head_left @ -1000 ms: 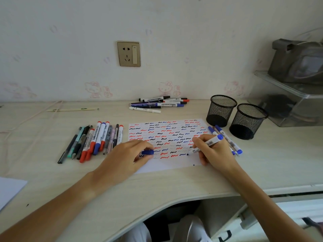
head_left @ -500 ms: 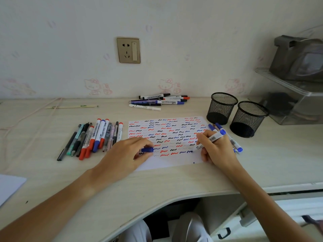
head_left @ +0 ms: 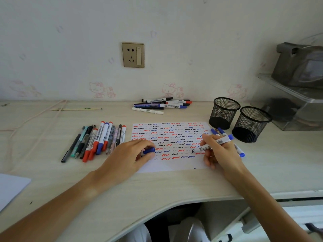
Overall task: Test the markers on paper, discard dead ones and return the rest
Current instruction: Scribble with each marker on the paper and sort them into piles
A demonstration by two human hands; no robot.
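A white paper sheet (head_left: 174,165) covered in red, blue and black squiggles lies mid-desk. My right hand (head_left: 218,154) grips a white marker with a blue end (head_left: 214,143); its tip hovers just above the lower right of the sheet, beside a fresh blue squiggle. My left hand (head_left: 129,158) rests on the sheet's left edge and pinches the blue cap (head_left: 149,150). A row of markers and pens (head_left: 97,141) lies left of the paper. Another pile of markers (head_left: 162,105) lies by the wall. A few blue markers (head_left: 238,149) lie behind my right hand.
Two black mesh pen cups (head_left: 224,112) (head_left: 251,124) stand to the right of the paper. A clear plastic organizer (head_left: 297,105) holds grey items at far right. A white sheet corner (head_left: 10,187) pokes in at left. A cord (head_left: 26,119) trails across the desk's left.
My right hand drew a blue squiggle rightward along the bottom row, then lifted the marker tip off the paper. My left hand stayed put with the cap.
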